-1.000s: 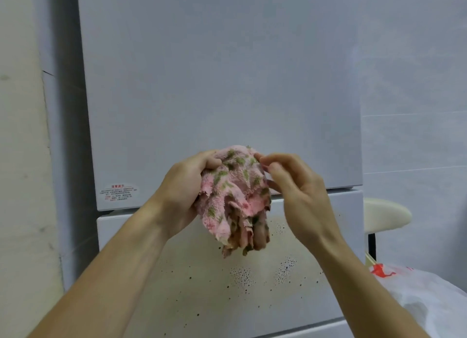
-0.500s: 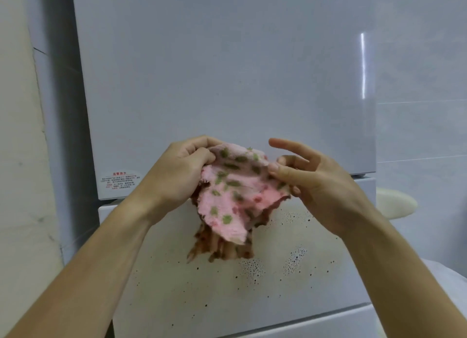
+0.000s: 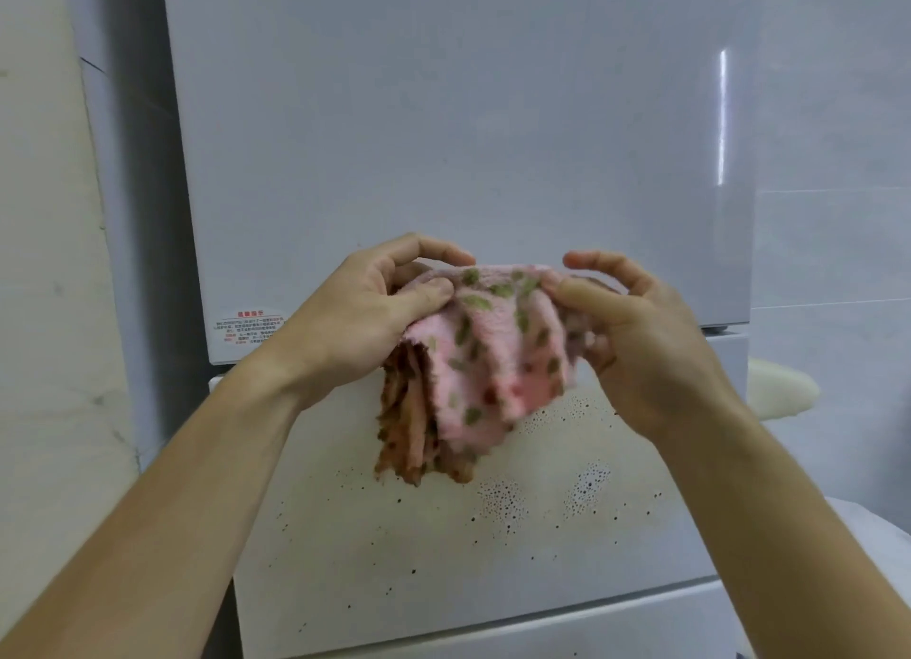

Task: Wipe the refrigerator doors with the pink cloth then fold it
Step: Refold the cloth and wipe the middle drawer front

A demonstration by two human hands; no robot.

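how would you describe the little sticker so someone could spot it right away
Start at the refrigerator's pale upper door. Go down to its lower left corner, just above the speckled lower door and beside the left hand. The sticker there is a small white label with a red heading and tiny print, the only label on either door.

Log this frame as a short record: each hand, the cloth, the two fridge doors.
left hand: pinches the pink cloth at its top edge
right hand: pinches the same edge, further right
pink cloth: bunched, hangs between the hands; brownish folds at lower left
upper door: pale grey, label at lower left
lower door: yellowed, dotted with dark specks
cloth-to-door contact: cannot tell
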